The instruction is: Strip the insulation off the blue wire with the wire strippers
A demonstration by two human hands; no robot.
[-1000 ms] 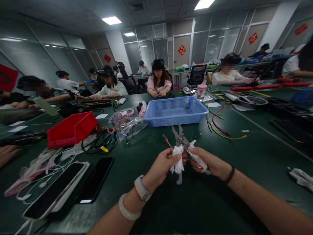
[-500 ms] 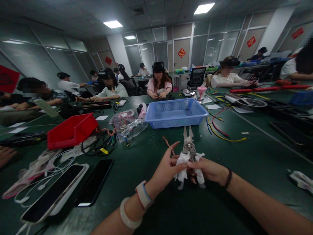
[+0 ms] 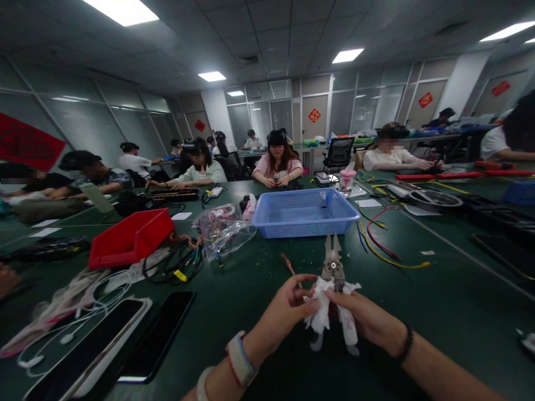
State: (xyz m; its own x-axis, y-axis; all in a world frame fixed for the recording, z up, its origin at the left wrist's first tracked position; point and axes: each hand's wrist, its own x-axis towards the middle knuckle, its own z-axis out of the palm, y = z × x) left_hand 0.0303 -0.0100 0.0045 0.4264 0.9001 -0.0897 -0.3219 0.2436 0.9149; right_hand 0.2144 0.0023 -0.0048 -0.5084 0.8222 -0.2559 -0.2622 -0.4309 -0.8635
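Both hands are on a pair of wire strippers (image 3: 333, 267), its metal jaws pointing away from me and slightly apart. White tissue (image 3: 320, 309) is wrapped about its handles, whose curved ends stick out below. My left hand (image 3: 282, 306) pinches the tissue on the left handle between thumb and fingers. Around the right handle, also covered in white, my right hand (image 3: 370, 320) is closed, its thumb reaching over to the tissue. A copper-coloured twisted wire (image 3: 288, 264) lies just beyond my left fingers; its near end is hidden behind them.
A blue basket (image 3: 307, 228) stands ahead of the strippers. Leftward are a clear bag of wires (image 3: 223, 228), a red bin (image 3: 129, 239), a black phone (image 3: 161, 334) and another phone (image 3: 87, 356) with white earphones. Coloured cables (image 3: 378, 239) lie right. Several people sit around.
The view has tilted up, so the table's things sit lower. My left index finger, stretched out before, has curled in to the tissue on the handle.
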